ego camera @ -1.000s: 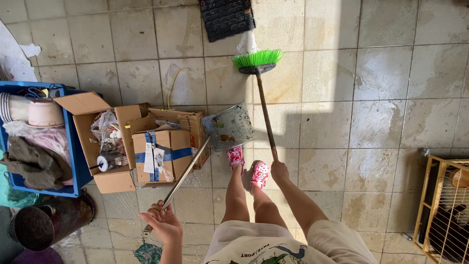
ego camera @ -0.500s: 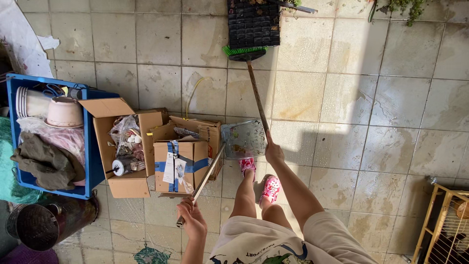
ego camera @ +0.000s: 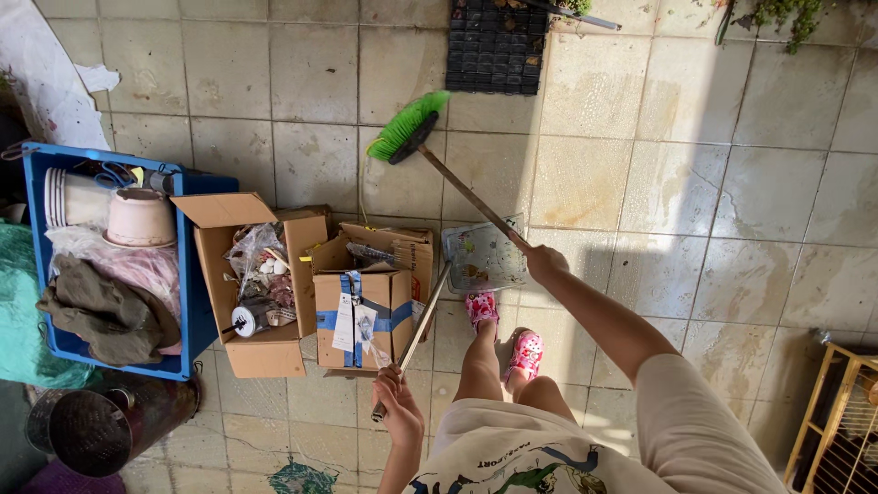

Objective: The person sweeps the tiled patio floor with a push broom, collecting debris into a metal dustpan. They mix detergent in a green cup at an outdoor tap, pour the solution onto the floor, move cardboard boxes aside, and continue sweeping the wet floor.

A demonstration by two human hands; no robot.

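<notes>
Right hand (ego camera: 541,261) closed around the wooden handle of the broom (ego camera: 457,183), gripping near the handle's lower end; left hand (ego camera: 395,395) closed around the long handle of the dustpan (ego camera: 482,256), near its end. The broom is out in front of the person over the tiled floor (ego camera: 640,183); its green bristle head (ego camera: 408,126) is the far end, just short of the black floor mat (ego camera: 495,46). Long axis of the broom runs diagonally, from the right hand up and left to the bristles, which fan further left. I can't tell whether the bristles touch the tiles or ride just above them. The dustpan's pan sits by the pink sandals (ego camera: 505,334), its handle slanting down-left to the left hand, so the two handles cross the view roughly at right angles; which way the pan's mouth faces is hard to read from this angle. To sweep well, I'd judge: keep the bristle edge flat on the tiles, pull in short strokes toward the pan, press the pan's lip to the floor so dirt does not slide under, and keep the broom head away from the cardboard boxes (ego camera: 302,293) close on the left. A blue crate (ego camera: 110,265) with clothes and pots stands beyond the boxes.
</notes>
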